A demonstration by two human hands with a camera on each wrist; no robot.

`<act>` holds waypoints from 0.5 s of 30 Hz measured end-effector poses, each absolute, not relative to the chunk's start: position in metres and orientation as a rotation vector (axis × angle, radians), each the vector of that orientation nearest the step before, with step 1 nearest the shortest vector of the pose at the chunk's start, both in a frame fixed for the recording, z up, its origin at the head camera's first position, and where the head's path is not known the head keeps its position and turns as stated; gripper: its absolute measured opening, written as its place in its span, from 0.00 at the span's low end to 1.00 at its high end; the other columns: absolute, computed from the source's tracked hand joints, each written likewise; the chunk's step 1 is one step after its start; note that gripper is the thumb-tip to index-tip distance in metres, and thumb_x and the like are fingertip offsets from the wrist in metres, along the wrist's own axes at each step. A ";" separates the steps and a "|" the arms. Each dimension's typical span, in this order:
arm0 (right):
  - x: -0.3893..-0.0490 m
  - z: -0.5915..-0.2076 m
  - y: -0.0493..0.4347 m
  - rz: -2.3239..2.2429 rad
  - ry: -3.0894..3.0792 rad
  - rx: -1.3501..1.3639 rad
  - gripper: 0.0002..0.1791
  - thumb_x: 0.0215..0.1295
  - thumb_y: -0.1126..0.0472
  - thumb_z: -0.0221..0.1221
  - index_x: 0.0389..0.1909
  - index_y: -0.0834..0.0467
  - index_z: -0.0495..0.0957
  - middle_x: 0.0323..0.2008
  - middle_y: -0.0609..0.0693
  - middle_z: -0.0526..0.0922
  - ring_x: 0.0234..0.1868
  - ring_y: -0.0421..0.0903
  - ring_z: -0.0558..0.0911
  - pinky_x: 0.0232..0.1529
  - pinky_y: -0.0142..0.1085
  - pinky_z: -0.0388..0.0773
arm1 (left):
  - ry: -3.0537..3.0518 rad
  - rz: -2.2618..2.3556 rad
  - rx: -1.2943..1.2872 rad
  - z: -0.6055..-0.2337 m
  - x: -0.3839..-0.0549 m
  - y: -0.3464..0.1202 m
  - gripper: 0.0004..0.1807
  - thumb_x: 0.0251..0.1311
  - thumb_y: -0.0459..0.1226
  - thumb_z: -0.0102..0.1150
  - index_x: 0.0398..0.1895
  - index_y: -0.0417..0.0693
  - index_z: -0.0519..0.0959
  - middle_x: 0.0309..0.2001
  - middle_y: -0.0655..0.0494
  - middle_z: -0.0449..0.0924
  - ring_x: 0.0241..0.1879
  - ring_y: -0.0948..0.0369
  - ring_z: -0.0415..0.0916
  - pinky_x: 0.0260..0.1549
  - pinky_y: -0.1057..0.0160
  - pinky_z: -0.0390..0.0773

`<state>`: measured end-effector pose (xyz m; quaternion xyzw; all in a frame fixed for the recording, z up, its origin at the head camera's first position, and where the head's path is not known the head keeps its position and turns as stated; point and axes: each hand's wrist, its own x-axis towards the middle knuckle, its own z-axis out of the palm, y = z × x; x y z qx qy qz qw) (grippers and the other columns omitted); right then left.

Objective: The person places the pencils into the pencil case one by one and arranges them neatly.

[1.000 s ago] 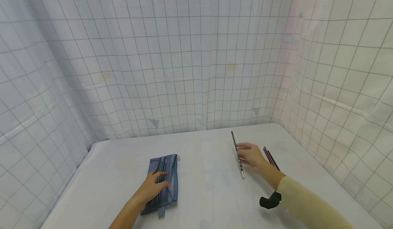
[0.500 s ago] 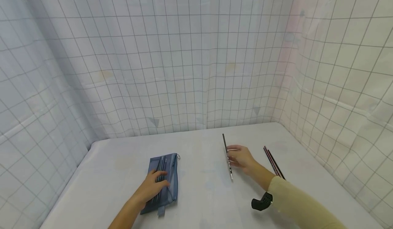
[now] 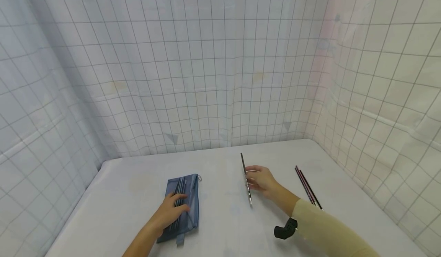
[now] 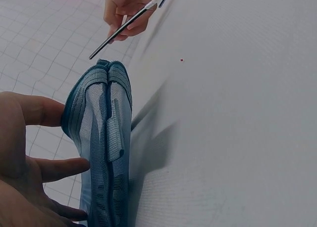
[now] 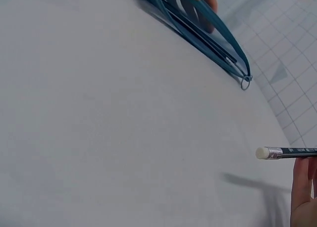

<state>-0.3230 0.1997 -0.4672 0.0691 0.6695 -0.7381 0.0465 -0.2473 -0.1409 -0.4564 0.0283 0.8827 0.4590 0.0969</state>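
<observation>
My left hand (image 3: 171,210) rests on a blue mesh pencil case (image 3: 194,207) at the left of the table. Its fingers look spread and fairly straight against the case in the left wrist view. Dark pencils show through the mesh, and the zipped side gapes in the right wrist view, baring pencils (image 5: 190,26) inside. Right of the case, my right hand (image 3: 262,179) pinches a dark pencil (image 3: 245,176) between thumb and fingers. That pencil is held off the table, its white eraser end (image 5: 262,153) pointing toward me.
A few more dark and reddish pencils (image 3: 306,184) lie on the white table (image 3: 220,226) to the right of my right forearm. A black device (image 3: 286,229) is worn at my right wrist. White grid-patterned curtains (image 3: 213,77) stand behind and at both sides.
My right hand has moved left across the table with the pencil, away from the loose pencils and closer to the case. The left hand has stayed on the case.
</observation>
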 end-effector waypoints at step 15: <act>-0.320 -0.478 0.156 -2.210 2.017 0.002 0.22 0.61 0.73 0.61 0.58 0.68 0.79 0.50 0.61 0.81 0.37 0.46 0.83 0.37 0.39 0.86 | 2.598 1.378 0.073 -0.459 -0.247 -0.142 0.32 0.64 0.41 0.62 0.69 0.37 0.73 0.77 0.21 0.40 0.72 0.20 0.37 0.60 0.18 0.46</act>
